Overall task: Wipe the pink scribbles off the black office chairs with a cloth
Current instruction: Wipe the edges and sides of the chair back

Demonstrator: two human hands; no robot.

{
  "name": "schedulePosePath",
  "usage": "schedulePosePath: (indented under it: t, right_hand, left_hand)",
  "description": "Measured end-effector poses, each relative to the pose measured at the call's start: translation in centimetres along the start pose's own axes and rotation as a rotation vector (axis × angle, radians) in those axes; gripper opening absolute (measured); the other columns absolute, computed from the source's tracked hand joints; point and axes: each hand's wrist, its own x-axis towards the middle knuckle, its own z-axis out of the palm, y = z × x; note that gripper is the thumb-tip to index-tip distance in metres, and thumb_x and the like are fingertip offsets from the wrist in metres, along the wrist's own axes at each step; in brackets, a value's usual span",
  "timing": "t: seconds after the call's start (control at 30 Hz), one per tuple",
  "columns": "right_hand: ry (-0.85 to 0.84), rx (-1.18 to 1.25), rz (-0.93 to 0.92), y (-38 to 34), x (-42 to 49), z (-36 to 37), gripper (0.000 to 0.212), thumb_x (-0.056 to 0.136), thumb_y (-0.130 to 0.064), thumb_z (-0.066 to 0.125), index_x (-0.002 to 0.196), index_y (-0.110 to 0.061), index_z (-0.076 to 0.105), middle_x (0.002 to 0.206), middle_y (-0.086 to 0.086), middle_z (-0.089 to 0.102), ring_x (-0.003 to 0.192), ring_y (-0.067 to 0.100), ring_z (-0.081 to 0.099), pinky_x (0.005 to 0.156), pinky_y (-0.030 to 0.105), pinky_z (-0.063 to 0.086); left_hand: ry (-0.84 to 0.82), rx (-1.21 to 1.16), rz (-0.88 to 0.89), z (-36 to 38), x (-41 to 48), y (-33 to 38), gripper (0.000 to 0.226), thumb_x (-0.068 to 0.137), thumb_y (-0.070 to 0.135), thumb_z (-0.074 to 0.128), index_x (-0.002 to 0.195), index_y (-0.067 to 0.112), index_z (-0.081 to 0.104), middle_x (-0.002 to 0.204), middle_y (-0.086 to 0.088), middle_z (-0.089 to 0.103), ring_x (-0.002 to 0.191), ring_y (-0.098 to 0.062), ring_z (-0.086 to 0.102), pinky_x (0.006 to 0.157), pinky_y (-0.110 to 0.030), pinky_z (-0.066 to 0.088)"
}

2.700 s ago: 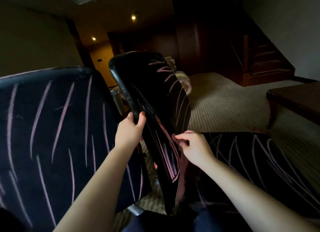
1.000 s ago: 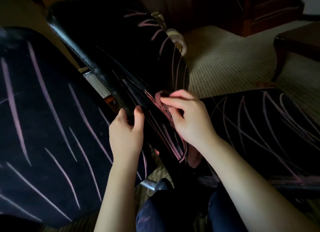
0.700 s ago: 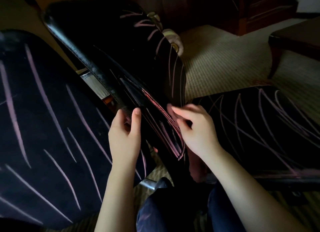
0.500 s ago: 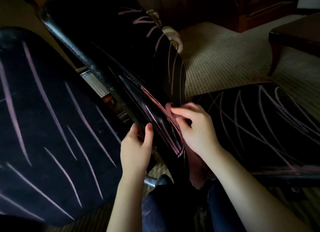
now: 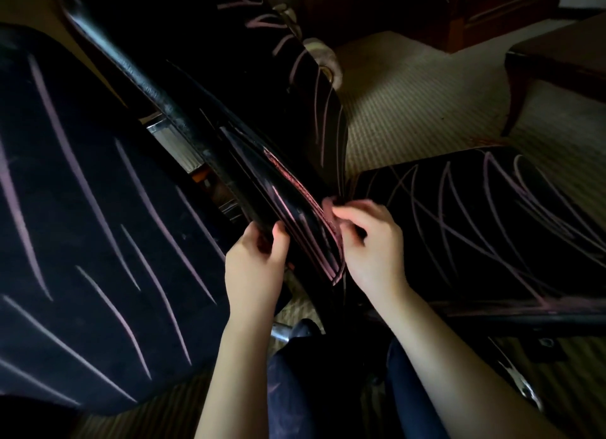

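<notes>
The left hand point(image 5: 255, 261) grips the chair back point(image 5: 229, 87) by its near edge. The right hand point(image 5: 373, 245) pinches the cloth point(image 5: 329, 207) against that scribbled back, beside the seat point(image 5: 492, 228). A second chair point(image 5: 82, 209) stands left.

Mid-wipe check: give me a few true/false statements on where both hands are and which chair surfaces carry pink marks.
1. The left hand grips the edge of the glossy chair back. True.
2. The right hand lies flat on the carpet. False: it is at the chair back's edge, pinching what looks like a pinkish cloth.
3. The chair seat on the right is free of scribbles. False: pink lines cross it.
4. The fabric chair on the left bears pink strokes. True.
</notes>
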Motion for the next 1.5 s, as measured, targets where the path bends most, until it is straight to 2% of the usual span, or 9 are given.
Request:
schedulePosePath:
  t: [0.07,0.27,0.4,0.53,0.63,0.87,1.0,1.27,1.5]
  right_hand:
    - [-0.003,0.039,0.093,1.1,-1.3,-0.4,0.033,0.079,0.011,0.062,0.096,-0.014,0.075,0.089,-0.011,0.064,0.092,0.022,0.064,0.079,0.021,0.050]
    - [-0.072,0.041,-0.049,-2.3,3.4,-0.1,0.037,0.077,0.008,0.057,0.104,-0.013,0.073,0.096,-0.004,0.069,0.093,0.019,0.063,0.084,0.028,0.052]
    - [-0.076,0.019,0.034,-0.4,1.8,-0.2,0.040,0.075,0.009,0.056,0.103,-0.015,0.072,0.091,-0.013,0.063,0.092,0.019,0.063,0.082,0.029,0.052]
    - [-0.126,-0.015,0.246,2.3,-1.2,-1.1,0.042,0.076,0.008,0.059,0.101,-0.023,0.072,0.095,-0.004,0.068,0.091,0.016,0.065,0.083,0.033,0.054]
    - [-0.099,0.000,0.159,0.5,0.9,-0.7,0.041,0.074,0.010,0.057,0.099,-0.019,0.073,0.093,-0.005,0.069,0.091,0.019,0.064,0.083,0.033,0.053]
    - [-0.111,0.047,0.050,-0.4,1.6,0.0,0.044,0.078,0.011,0.054,0.107,-0.018,0.068,0.098,-0.008,0.065,0.096,0.017,0.060,0.085,0.031,0.052]
    - [-0.136,-0.002,0.211,1.9,-0.9,-1.1,0.043,0.075,0.013,0.055,0.099,-0.019,0.071,0.093,-0.008,0.068,0.094,0.018,0.062,0.084,0.037,0.053]
    - [-0.131,0.071,-0.049,-3.9,4.4,0.6,0.043,0.080,0.008,0.052,0.112,-0.017,0.068,0.101,-0.004,0.065,0.099,0.018,0.060,0.085,0.030,0.051]
    - [-0.189,-0.044,0.224,2.9,-1.7,-1.5,0.042,0.076,0.011,0.058,0.100,-0.022,0.071,0.090,-0.012,0.066,0.094,0.016,0.064,0.081,0.029,0.053]
  left_hand:
    - [0.003,0.009,-0.003,0.2,0.0,-0.1,0.026,0.093,0.042,0.051,0.071,0.028,0.047,0.057,-0.007,0.060,0.051,-0.023,0.061,0.047,-0.036,0.046]
    - [0.014,0.024,0.015,0.3,0.0,0.0,0.026,0.093,0.042,0.050,0.071,0.027,0.048,0.055,-0.003,0.058,0.050,-0.024,0.061,0.045,-0.031,0.042]
    - [0.023,0.027,0.031,0.3,-0.1,-0.2,0.026,0.093,0.041,0.051,0.072,0.026,0.049,0.054,-0.006,0.057,0.050,-0.025,0.060,0.045,-0.029,0.040]
    - [0.022,0.013,0.034,0.3,-0.3,0.1,0.029,0.093,0.044,0.049,0.069,0.029,0.043,0.060,-0.016,0.059,0.054,-0.034,0.061,0.049,-0.044,0.043]
    - [0.024,0.020,0.030,0.4,-0.3,0.1,0.029,0.093,0.045,0.048,0.070,0.027,0.044,0.060,-0.018,0.060,0.054,-0.035,0.061,0.049,-0.046,0.044]
    - [0.025,0.037,0.027,0.4,-0.1,-0.4,0.032,0.093,0.045,0.049,0.073,0.020,0.048,0.058,-0.008,0.059,0.051,-0.026,0.062,0.051,-0.042,0.047]
    - [0.025,0.011,-0.014,0.6,0.0,-0.7,0.051,0.092,0.047,0.049,0.106,-0.001,0.057,0.059,-0.007,0.059,0.052,-0.025,0.064,0.050,-0.038,0.048]
    - [0.035,0.044,0.014,0.5,-0.1,-0.4,0.035,0.094,0.044,0.049,0.068,0.022,0.043,0.055,-0.009,0.058,0.050,-0.025,0.059,0.048,-0.031,0.041]
    - [0.038,0.018,-0.017,1.0,0.1,-1.2,0.050,0.092,0.049,0.047,0.103,0.001,0.058,0.057,-0.003,0.058,0.053,-0.023,0.063,0.041,-0.021,0.038]
